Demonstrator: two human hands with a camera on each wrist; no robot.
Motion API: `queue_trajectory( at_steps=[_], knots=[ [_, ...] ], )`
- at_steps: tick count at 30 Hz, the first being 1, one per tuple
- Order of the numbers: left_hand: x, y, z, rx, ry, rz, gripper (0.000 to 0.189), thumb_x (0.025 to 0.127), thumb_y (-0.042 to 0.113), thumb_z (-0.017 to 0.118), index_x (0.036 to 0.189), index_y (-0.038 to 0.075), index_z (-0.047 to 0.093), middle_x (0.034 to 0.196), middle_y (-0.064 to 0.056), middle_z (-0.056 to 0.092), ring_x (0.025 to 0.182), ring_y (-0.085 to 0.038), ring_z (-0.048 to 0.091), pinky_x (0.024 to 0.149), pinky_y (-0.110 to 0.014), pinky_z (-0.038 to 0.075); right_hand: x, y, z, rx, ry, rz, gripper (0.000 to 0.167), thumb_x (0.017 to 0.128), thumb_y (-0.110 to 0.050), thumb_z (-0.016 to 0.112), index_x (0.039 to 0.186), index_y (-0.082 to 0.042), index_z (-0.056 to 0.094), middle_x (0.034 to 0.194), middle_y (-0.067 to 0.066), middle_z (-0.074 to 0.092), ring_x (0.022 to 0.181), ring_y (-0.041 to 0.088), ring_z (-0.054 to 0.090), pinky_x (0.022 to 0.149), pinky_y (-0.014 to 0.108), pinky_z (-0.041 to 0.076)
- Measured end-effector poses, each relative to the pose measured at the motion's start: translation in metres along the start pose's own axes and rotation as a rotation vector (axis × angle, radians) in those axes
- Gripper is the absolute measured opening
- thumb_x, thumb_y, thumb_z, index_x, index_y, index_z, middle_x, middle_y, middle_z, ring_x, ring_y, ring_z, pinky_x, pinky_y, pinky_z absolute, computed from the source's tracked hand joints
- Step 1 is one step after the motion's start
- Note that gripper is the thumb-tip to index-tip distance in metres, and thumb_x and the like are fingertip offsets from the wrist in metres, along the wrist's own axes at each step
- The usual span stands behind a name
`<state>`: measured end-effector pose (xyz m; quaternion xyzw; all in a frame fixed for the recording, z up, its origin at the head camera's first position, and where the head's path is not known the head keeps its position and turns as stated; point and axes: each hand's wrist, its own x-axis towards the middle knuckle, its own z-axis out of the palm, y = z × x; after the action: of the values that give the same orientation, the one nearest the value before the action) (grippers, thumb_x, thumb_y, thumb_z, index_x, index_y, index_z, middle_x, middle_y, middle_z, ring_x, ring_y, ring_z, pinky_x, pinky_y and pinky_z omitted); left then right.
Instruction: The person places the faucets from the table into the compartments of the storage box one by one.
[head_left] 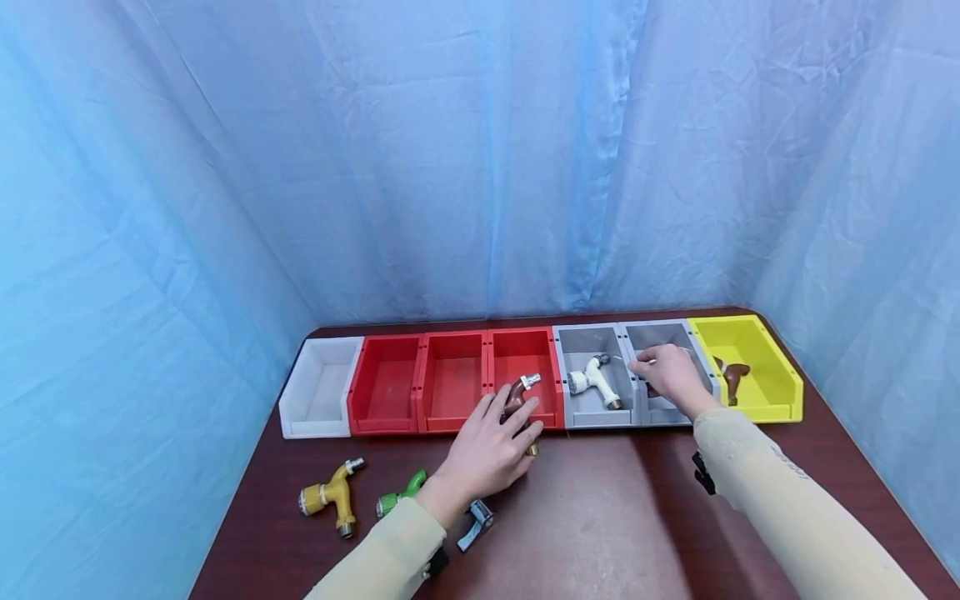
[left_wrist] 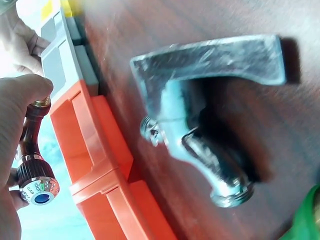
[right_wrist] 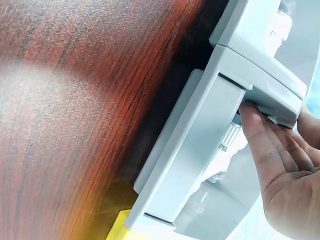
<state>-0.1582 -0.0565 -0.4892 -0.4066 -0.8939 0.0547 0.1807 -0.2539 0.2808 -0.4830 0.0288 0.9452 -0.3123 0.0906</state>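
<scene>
My left hand (head_left: 491, 450) holds a brown tap (head_left: 516, 398) with a silver spout tip, at the front of the rightmost red bin (head_left: 525, 342). Its ribbed handwheel shows below the fingers in the left wrist view. With thumb and fingers on opposite sides, my right hand (head_left: 671, 377) grips the side wall of the right grey bin (right_wrist: 200, 125). Inside that bin lies a pale, glary tap-like piece (right_wrist: 225, 150), partly hidden. Under the left wrist, on the table, lies a chrome tap (left_wrist: 192, 145) with a flat lever.
A yellow tap (head_left: 330, 496) and a partly covered green tap (head_left: 401, 493) lie at the table's left. The left grey bin (head_left: 581, 337) contains a white tap (head_left: 595, 382); the yellow bin (head_left: 772, 392) holds brown pieces (head_left: 735, 379). Other red bins and a white bin (head_left: 318, 425) continue the row leftward.
</scene>
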Motion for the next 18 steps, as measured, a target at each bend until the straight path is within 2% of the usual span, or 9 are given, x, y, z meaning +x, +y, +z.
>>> queue_trajectory(
  at_steps=[11, 18],
  knots=[
    [0.018, -0.017, -0.002, 0.038, 0.048, -0.003, 0.058, 0.088, 0.05, 0.075, 0.14, 0.027, 0.064, 0.154, -0.006, 0.051, 0.139, -0.039, 0.048, 0.112, -0.05, 0.046, 0.001, 0.0, -0.001, 0.004, 0.002, 0.0, 0.046, 0.103, -0.025, 0.062, 0.13, 0.013, 0.062, 0.127, 0.033, 0.063, 0.084, 0.026, 0.071, 0.074, 0.042, 0.06],
    [0.029, -0.025, -0.003, 0.057, 0.041, -0.002, 0.051, 0.091, 0.047, 0.072, 0.138, 0.027, 0.066, 0.152, -0.007, 0.053, 0.138, -0.04, 0.05, 0.111, -0.05, 0.046, -0.001, 0.0, -0.001, 0.005, 0.003, 0.008, 0.047, 0.103, -0.026, 0.062, 0.131, 0.012, 0.062, 0.128, 0.032, 0.063, 0.085, 0.026, 0.07, 0.077, 0.043, 0.06]
  ],
)
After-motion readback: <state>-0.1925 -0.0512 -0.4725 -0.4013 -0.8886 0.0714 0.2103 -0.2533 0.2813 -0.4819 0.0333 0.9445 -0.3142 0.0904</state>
